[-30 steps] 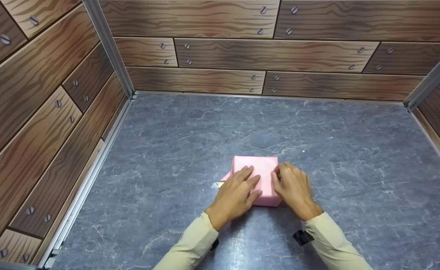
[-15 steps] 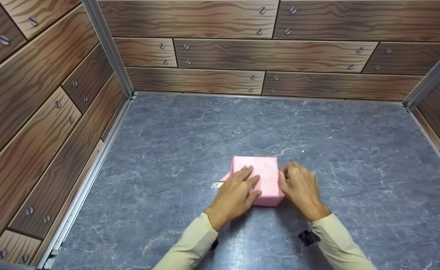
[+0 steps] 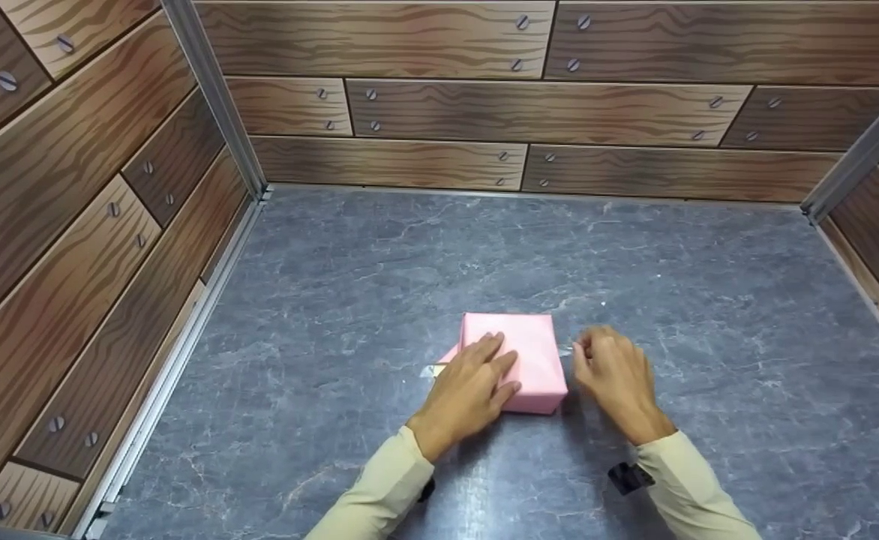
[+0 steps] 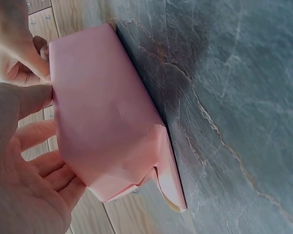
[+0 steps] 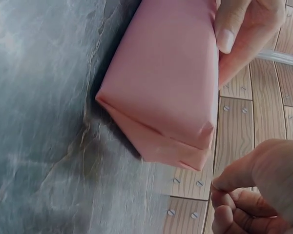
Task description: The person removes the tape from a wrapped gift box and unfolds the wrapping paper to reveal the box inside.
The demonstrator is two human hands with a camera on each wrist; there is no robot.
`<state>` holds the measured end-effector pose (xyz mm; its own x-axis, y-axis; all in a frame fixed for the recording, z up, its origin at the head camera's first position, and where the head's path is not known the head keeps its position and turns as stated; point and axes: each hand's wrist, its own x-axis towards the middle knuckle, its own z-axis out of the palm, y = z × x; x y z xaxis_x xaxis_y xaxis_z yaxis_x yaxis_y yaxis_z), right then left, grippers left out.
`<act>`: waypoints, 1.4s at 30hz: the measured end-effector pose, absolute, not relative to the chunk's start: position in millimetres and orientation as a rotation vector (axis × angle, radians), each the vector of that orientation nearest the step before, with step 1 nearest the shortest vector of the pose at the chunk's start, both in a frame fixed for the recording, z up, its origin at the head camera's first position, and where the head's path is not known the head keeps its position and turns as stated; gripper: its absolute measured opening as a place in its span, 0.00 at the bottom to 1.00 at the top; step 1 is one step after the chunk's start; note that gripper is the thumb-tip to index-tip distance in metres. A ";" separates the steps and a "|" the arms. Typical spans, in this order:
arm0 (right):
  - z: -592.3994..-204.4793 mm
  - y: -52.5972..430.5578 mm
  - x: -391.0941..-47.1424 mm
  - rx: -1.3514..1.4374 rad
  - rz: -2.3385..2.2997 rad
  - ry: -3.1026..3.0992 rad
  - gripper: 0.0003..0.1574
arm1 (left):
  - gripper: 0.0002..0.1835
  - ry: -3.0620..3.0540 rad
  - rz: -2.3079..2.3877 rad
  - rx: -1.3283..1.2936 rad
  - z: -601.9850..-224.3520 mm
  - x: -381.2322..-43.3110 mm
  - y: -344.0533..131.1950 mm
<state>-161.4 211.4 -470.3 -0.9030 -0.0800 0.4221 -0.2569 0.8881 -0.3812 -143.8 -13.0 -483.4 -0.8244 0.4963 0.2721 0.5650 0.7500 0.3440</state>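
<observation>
A box wrapped in pink paper (image 3: 533,360) sits on the grey marbled surface. My left hand (image 3: 469,390) rests on top of it with fingers spread, toward its left side. In the left wrist view, a loose paper flap (image 4: 170,183) sticks out from the near end of the box, its inner side yellowish. The paper at the opposite end is folded in, as the folded end (image 5: 158,141) shows in the right wrist view. My right hand (image 3: 616,379) is just right of the box, apart from it. Its fingers are curled with thumb and fingertips together, and nothing shows between them.
Wood-print panels (image 3: 439,109) enclose the surface (image 3: 379,255) at the back and both sides, with metal rails (image 3: 218,97) at the corners. Small white specks (image 3: 603,304) lie beyond the right hand.
My right hand has moved off the right edge of the box, a short way to the right. The left hand and the box have stayed in place.
</observation>
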 end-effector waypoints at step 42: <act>-459.2 246.0 -154.2 0.227 0.668 -2.714 0.04 | 0.22 -2.651 -0.754 -0.811 -483.0 -129.5 -42.9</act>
